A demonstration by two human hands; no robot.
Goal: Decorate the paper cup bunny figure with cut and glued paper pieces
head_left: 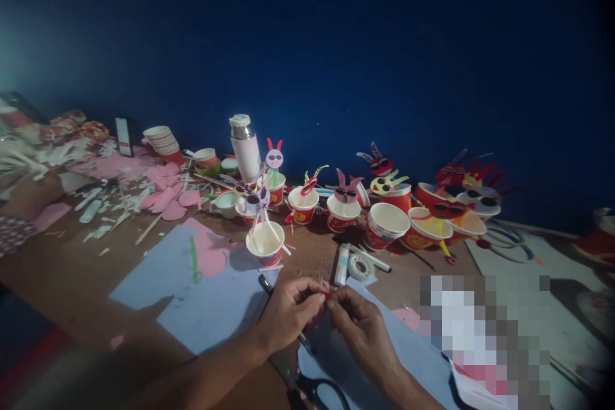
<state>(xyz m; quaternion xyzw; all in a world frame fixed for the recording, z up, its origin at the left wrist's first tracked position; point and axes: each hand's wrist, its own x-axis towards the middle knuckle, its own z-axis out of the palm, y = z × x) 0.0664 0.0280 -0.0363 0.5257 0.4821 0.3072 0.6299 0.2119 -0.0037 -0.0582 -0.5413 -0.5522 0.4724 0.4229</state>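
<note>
Near the front middle, my left hand [293, 311] and my right hand [360, 323] meet with fingertips pinched on a small red piece [327, 294], probably paper; most of it is hidden by the fingers. Under my left hand lies a dark pen or cutter [263, 282], partly covered. Black-handled scissors [324, 389] rest just below my hands. Pale blue sheets [211, 314] spread beneath and beside them. Straight ahead stands a red-and-white paper cup [266, 245] with a lilac paper bunny face [258, 200] rising above it.
Several decorated cups [343, 213] line the wall side. A glue stick [341, 264] and tape roll [360, 267] lie beyond my right hand. Pink paper pieces [168, 195], a flask [246, 150] and stacked cups [163, 143] stand left. Another person's checked sleeve [16, 230] shows far left.
</note>
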